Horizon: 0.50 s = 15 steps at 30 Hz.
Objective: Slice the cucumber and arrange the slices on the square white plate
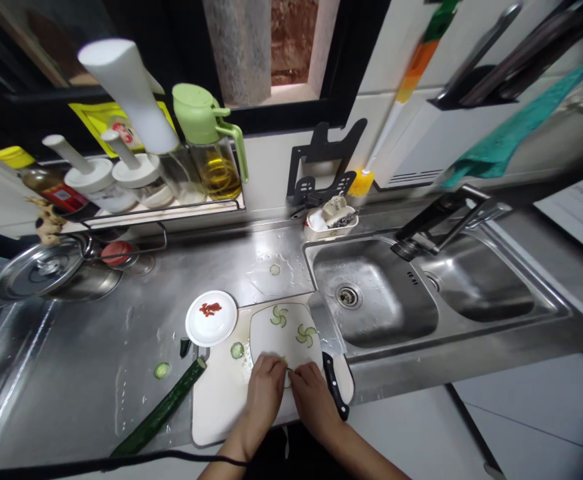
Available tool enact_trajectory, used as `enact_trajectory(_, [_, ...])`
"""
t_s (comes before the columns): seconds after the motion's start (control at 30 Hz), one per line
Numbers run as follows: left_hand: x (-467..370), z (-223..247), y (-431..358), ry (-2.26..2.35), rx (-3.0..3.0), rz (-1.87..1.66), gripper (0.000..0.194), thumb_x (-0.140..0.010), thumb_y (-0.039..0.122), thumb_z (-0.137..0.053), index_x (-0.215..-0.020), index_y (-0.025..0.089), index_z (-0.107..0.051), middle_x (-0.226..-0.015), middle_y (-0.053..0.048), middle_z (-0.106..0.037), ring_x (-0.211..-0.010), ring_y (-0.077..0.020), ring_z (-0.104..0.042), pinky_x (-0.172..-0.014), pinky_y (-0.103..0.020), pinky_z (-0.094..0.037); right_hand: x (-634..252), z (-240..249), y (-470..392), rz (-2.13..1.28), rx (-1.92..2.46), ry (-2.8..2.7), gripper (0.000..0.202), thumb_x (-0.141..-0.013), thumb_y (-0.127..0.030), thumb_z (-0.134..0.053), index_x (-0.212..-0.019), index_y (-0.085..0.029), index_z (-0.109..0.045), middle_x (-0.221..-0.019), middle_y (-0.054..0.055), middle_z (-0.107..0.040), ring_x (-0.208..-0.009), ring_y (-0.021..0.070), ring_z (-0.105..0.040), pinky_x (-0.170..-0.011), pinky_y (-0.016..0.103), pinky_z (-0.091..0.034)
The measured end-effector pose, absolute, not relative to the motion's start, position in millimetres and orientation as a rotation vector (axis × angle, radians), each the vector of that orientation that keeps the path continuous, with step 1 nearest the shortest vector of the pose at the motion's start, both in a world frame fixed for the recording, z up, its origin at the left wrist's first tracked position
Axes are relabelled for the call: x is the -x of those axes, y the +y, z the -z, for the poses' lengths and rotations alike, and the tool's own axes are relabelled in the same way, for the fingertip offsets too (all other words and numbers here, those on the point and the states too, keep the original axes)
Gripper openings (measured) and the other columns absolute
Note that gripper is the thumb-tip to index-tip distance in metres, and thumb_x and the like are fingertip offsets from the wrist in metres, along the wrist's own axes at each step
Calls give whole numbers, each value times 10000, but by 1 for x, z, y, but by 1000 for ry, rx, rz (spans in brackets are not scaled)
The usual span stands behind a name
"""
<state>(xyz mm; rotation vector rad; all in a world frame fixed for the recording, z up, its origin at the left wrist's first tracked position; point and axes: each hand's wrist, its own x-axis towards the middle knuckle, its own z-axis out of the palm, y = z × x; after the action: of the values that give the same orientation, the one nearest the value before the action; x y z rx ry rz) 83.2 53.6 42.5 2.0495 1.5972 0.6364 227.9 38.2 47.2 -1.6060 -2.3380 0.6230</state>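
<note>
My left hand [267,381] and my right hand [312,395] meet over the near part of a white plate [264,333]. Fingers of both are pinched together around a small, mostly hidden cucumber slice [284,361]. Farther up the plate lie two pinwheel shapes of thin cucumber slices, one at the top [279,317] and one at the right [306,335]. The plate rests on a cutting board [216,407]. A knife with a black handle [336,387] lies to the right of my right hand, its broad blade toward the sink.
Left of the board are a long cut cucumber [164,407], a cucumber round [162,371] and a small white dish [196,327] with red bits. A double sink [376,320] is on the right. Seasoning jars and an oil bottle [216,153] stand on a rack above a lidded pot [86,280].
</note>
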Motion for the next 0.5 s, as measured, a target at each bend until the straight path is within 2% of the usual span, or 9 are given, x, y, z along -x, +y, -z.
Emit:
enact_trajectory(0.2, [-77,-42,55,1588,-2068,-634,235,-878,140,-476,-1014,177,-664,-943,-87,-632,-919,-205,-563,-797,-364,-507,-229,-53,41,-609,1576,-2371,241,-806,-7,-531,-921,-186,-644,-902,68,-607,-883,213,-504,-808,331,-442])
enact_trajectory(0.5, [-73,-40,58,1571,-2086,-614,318,-858,150,-476,-1134,187,-630,-1007,-106,-616,-956,-218,-573,-826,-398,-521,-228,-50,41,-610,1586,-2371,237,-805,-1,-526,-894,-185,-645,-899,70,-611,-877,213,-503,-803,336,-444])
